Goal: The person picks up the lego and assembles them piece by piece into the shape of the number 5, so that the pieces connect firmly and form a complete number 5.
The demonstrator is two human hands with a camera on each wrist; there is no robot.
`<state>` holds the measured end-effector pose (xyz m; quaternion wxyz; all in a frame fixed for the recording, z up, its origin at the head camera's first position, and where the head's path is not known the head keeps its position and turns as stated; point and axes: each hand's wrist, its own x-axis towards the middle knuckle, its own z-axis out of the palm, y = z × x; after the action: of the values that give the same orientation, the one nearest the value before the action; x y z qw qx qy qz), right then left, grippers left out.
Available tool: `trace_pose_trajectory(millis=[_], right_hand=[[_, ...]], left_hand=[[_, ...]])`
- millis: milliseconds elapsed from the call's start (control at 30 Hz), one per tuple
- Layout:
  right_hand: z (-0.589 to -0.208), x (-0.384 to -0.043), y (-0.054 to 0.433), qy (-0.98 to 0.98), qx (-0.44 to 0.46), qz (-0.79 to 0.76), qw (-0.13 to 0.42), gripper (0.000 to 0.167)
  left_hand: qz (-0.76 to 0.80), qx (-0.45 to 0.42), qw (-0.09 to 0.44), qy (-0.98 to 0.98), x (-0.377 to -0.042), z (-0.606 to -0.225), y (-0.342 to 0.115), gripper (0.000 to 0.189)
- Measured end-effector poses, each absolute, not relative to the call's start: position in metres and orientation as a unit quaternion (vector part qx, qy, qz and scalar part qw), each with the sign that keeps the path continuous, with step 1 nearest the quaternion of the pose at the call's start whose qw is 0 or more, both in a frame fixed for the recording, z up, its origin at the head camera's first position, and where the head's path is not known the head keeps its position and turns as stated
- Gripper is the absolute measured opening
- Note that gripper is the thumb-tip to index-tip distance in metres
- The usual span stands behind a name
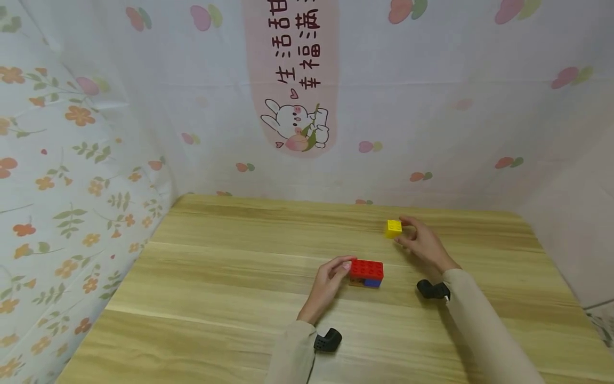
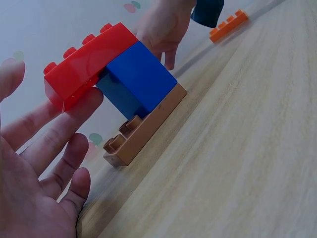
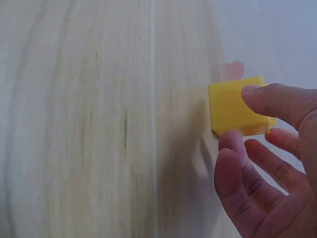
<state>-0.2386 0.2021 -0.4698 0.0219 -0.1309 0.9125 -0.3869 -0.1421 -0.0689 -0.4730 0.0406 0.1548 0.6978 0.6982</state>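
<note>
A small build stands on the table: a red brick (image 2: 91, 62) on top, a blue brick (image 2: 141, 79) under it, and a flat brown brick (image 2: 148, 129) at the base. My left hand (image 1: 330, 281) is at the build's left end, fingers loosely extended. In the left wrist view, its fingertips reach the red brick's overhanging end, while the thumb stands apart. Toward the back of the table, my right hand (image 1: 424, 246) pinches a yellow brick (image 3: 233, 106) between thumb and fingers. The yellow brick's studs face upward in the head view.
An orange brick (image 2: 229, 26) lies on the table in the left wrist view; I cannot make it out in the head view. The wooden table (image 1: 206, 282) meets a patterned white cloth (image 1: 192, 96) at its back and left. Black wrist devices (image 1: 328, 341) sit on both sleeves.
</note>
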Motion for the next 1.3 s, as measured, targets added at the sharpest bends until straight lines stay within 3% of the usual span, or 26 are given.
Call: trace_pose_trajectory(millis=[567,900,1300], right_hand=[[-0.474,-0.239,0.194,0.906,-0.119,-0.405,0.024,0.049],[-0.452,-0.222,0.182,0.914,-0.141,-0.379,-0.011,0.053],[-0.423,-0.188,0.161,0.895,-0.224,-0.379,-0.064,0.044]], left_hand=[[0.703,0.162,0.043,0.691,-0.141,-0.471,-0.069,0.033],[0.703,0.166,0.042,0.69,-0.141,-0.471,-0.069,0.034],[0.7,0.168,0.041,0.693,-0.142,-0.469,-0.068,0.032]])
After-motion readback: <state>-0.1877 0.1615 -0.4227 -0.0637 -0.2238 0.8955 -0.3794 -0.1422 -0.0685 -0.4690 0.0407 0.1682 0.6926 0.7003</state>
